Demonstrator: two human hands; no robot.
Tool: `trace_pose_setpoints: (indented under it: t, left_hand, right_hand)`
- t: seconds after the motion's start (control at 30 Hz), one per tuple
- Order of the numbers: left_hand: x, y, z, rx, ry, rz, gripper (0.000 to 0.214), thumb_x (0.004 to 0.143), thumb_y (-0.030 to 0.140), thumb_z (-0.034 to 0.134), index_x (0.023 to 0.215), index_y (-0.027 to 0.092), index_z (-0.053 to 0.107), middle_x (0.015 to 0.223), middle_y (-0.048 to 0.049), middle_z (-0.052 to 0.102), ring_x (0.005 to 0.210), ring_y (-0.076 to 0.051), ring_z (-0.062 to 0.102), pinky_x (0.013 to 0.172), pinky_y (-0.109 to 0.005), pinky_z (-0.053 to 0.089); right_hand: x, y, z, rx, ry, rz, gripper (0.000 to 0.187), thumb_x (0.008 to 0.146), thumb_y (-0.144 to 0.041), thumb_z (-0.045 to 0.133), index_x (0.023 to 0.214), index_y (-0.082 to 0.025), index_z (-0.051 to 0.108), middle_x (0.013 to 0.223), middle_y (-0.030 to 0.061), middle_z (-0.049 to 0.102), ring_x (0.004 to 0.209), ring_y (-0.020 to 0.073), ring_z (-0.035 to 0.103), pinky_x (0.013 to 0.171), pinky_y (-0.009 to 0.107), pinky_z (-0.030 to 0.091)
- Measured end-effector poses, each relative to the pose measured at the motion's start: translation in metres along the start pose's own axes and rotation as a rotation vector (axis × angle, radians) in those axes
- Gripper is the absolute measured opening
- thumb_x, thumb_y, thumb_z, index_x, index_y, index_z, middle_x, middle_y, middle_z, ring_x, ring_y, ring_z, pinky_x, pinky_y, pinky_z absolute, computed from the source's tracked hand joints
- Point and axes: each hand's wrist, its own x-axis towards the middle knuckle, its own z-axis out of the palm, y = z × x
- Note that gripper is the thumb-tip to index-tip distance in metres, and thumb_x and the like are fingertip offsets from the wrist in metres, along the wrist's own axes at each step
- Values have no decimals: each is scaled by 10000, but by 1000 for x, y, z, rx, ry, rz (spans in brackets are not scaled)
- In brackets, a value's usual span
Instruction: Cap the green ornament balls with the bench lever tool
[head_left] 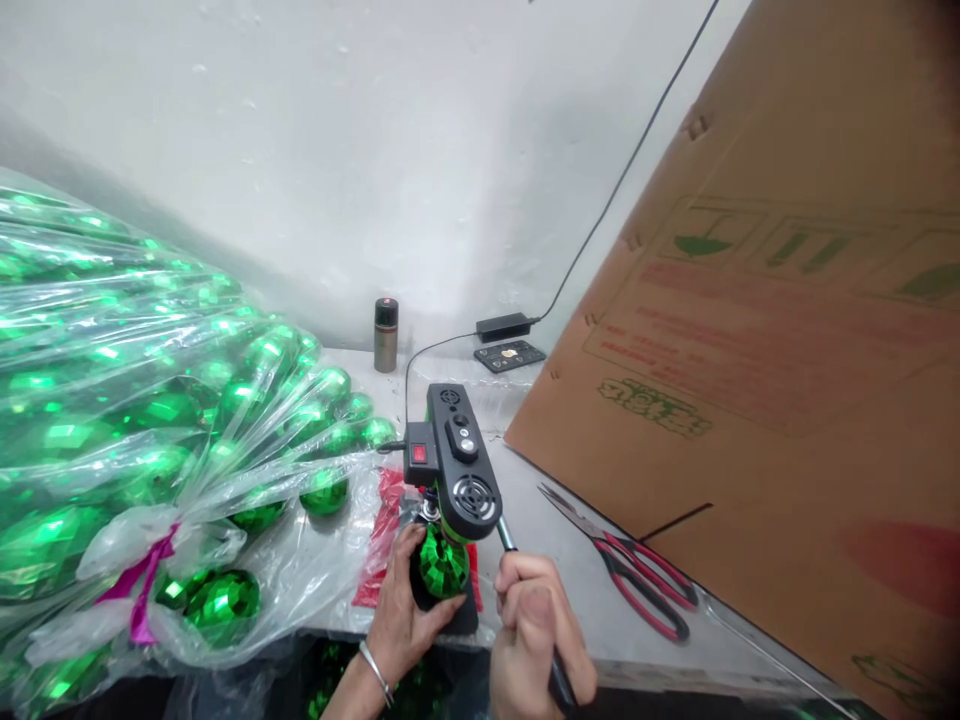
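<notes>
My left hand [405,605], a metal bangle at its wrist, curls its fingers and thumb around a shiny green faceted ball [444,565]. The ball sits below the head of a black tabletop machine [463,460] with a red switch and round vents. My right hand [536,630] is wrapped round the lever [507,534] on the machine's right side; its black grip shows below the fist. The machine's dark base and a red sheet [371,585] lie under the ball. The contact between ball and machine head is partly hidden.
A big clear plastic bag [195,420] of green balls fills the left. Red-handled scissors [637,580] lie at right beside a large cardboard box [750,330]. Behind stand a spray can [386,335], a power adapter [504,326] with its cable, and a phone [509,356].
</notes>
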Motion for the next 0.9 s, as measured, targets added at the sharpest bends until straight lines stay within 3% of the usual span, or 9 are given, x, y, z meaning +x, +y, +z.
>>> trace_pose_setpoints:
  t: [0.37, 0.73, 0.9]
  left_hand:
    - [0, -1, 1, 11, -1, -2, 752, 839, 489, 911, 1477, 208, 627, 1563, -234, 657, 1498, -483, 615, 1240, -729, 513]
    - [1, 0, 3, -2, 17, -14, 765, 784, 390, 946, 1457, 200, 637, 1539, -241, 668, 1485, -496, 625, 1231, -748, 511]
    - [0, -5, 8, 9, 6, -15, 804, 749, 321, 952, 1472, 205, 620, 1549, -238, 659, 1496, -496, 613, 1240, -746, 502]
  right_hand:
    - [-1, 1, 3, -3, 52, -25, 447, 1109, -183, 508, 666, -232, 483, 597, -44, 474, 553, 126, 553, 547, 280, 383]
    - [3, -2, 4, 22, 25, -27, 449, 1120, -204, 518, 672, -227, 504, 627, -40, 528, 542, 113, 530, 533, 266, 382]
    - [5, -8, 8, 7, 124, 16, 531, 1105, -279, 579, 590, -224, 461, 618, -31, 510, 521, 110, 494, 478, 260, 343]
